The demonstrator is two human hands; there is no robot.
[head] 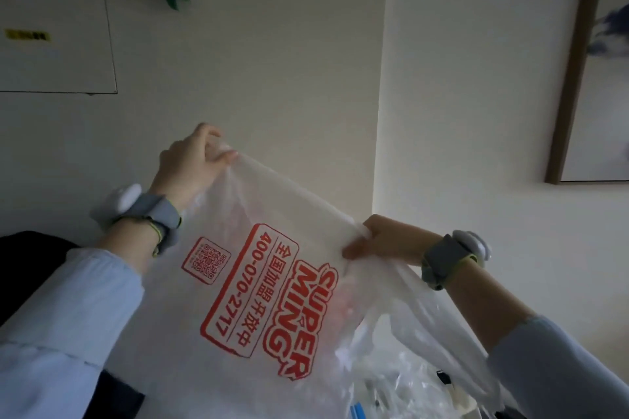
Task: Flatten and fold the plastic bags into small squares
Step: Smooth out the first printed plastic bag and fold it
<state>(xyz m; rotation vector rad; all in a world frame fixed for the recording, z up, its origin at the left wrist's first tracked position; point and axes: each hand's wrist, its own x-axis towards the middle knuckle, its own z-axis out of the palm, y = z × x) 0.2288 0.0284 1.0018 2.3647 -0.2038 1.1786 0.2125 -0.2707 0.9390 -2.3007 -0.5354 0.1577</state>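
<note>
While held up at mid-frame before a pale wall (289,61), hangs stretched and slanting: translucent plastic bag (258,289) with red print. Pinched at its upper corner by the left hand (190,163), fingers curled; gripped along its right edge by the right hand (384,241). Lower right, crumpled clear plastic (401,384). Upper right, a framed picture (592,61).

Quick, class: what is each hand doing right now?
Left hand: grips one corner of the printed plastic bag.
Right hand: pinches the bag's other corner, holding it stretched.
</note>
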